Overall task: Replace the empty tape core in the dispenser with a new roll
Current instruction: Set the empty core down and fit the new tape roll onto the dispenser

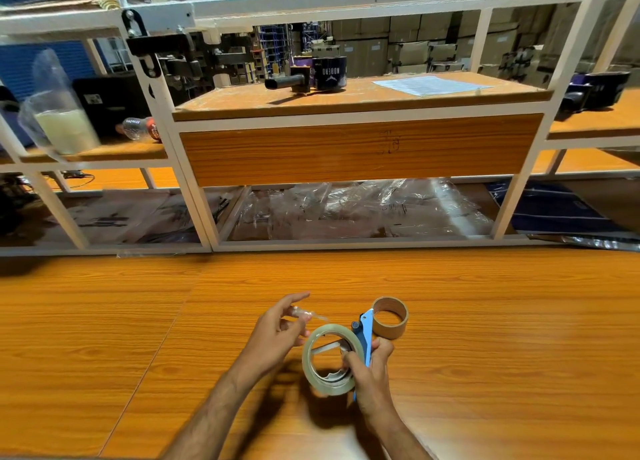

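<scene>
A new roll of clear tape (313, 362) sits on the blue dispenser (364, 335), held low over the wooden table. My right hand (372, 373) grips the dispenser's frame, thumb against the inside of the roll. My left hand (277, 335) pinches the loose end of the tape (308, 316) and holds it stretched up and left of the roll. The empty brown cardboard core (390, 317) lies on the table just behind the dispenser, apart from both hands.
The orange wooden table (138, 338) spreads all around. Behind it stands a white-framed shelf unit (346, 116) with a black dispenser and dark cans (330, 73), a paper sheet (429, 85), crumpled clear plastic (363, 210) below and bagged tape rolls (65, 127) at left.
</scene>
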